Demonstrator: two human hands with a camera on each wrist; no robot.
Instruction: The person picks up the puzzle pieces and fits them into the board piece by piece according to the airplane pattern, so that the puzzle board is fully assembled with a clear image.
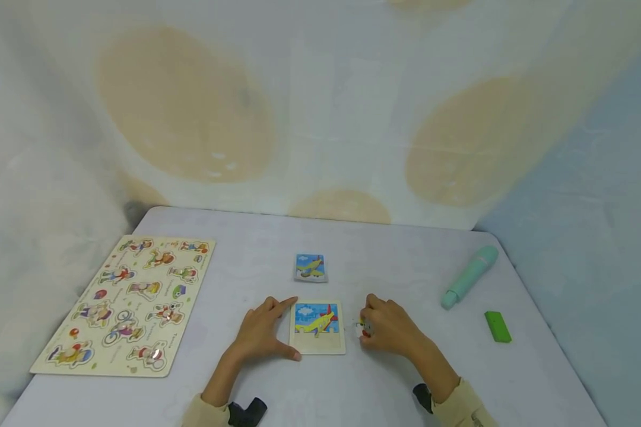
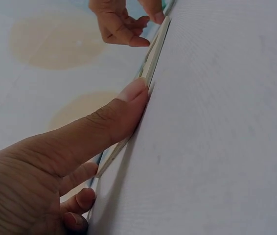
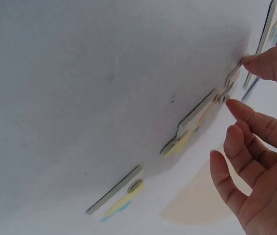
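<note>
A small wooden puzzle board (image 1: 317,347) with a partly filled airplane picture lies on the white table. My left hand (image 1: 264,332) holds it at its left side, index finger by the top corner and thumb (image 2: 111,115) at the near edge. Just right of the board, my right hand (image 1: 392,326) pinches a small puzzle piece (image 3: 233,77) between thumb and index finger, low over the table. Its other fingers are loosely bent. Beside it in the right wrist view lie more loose pieces, one with yellow (image 3: 180,142) and another with yellow and blue (image 3: 124,198).
Behind the board lies a small airplane picture tile (image 1: 310,268). A large cream peg puzzle board (image 1: 133,305) with several figures covers the table's left side. On the right are a mint-green cylinder (image 1: 470,277) and a green block (image 1: 498,327). Fabric walls stand around the table.
</note>
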